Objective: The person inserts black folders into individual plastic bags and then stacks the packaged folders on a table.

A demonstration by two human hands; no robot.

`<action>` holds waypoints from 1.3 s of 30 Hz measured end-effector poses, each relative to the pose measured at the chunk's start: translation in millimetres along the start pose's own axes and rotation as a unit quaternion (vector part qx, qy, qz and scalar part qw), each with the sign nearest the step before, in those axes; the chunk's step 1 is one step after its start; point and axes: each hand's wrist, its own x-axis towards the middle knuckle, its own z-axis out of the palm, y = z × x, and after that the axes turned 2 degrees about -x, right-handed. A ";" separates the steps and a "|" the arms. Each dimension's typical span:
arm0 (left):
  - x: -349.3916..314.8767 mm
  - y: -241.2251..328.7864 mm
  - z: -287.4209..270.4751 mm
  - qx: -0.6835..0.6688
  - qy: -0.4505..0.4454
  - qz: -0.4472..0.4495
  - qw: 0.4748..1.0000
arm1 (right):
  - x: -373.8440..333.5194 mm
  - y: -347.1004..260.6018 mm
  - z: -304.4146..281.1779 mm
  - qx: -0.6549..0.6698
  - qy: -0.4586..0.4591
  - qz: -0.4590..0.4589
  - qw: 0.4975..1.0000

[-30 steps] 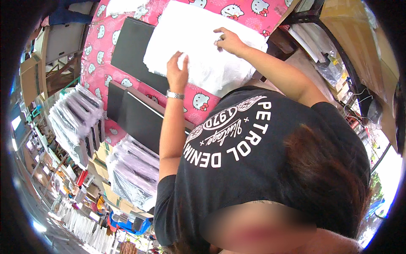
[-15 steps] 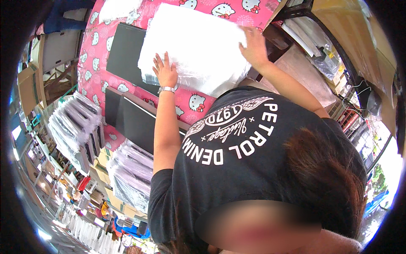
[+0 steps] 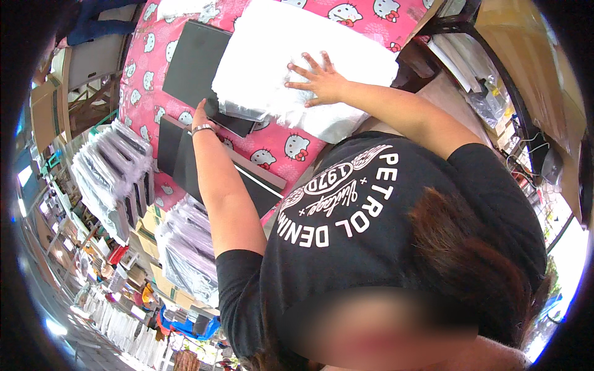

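A stack of thin white plastic sheets or bags [image 3: 260, 46] lies on a pink cloth with a cartoon-cat print [image 3: 247, 141]. My right hand [image 3: 323, 82] rests on the white stack, fingers spread wide. My left hand [image 3: 203, 116], with a bracelet at the wrist, is beside the stack's left edge, next to dark flat panels. It shows edge-on, so most of its fingers are hidden. One dark grey panel [image 3: 197, 59] lies partly under the white stack. Nearer me, another black panel [image 3: 176, 145] with a pale edge strip lies under my left forearm.
At the left stand plastic-wrapped panels in two stacks, one farther [image 3: 111, 176] and one nearer [image 3: 189, 247]. Cardboard boxes [image 3: 46, 120] are beyond them. On the right, a black metal frame [image 3: 495, 68] rises beside a large brown cardboard sheet [image 3: 526, 37] and rolled or folded plastic.
My left hand has left the white stack and moved left to the dark panels. My right hand has slid from the stack's right edge onto its middle.
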 end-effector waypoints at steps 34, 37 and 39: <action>-98.9 2.5 -81.8 -0.360 -0.271 0.351 0.821 | 50.0 80.0 -47.9 0.106 0.122 0.363 0.918; -114.6 14.6 -86.9 -0.364 -0.326 0.301 0.819 | 58.2 77.3 -57.9 0.123 0.150 0.360 0.913; -82.0 27.0 -95.1 -0.358 -0.302 0.282 0.838 | 69.0 68.5 -72.6 0.107 0.180 0.332 0.920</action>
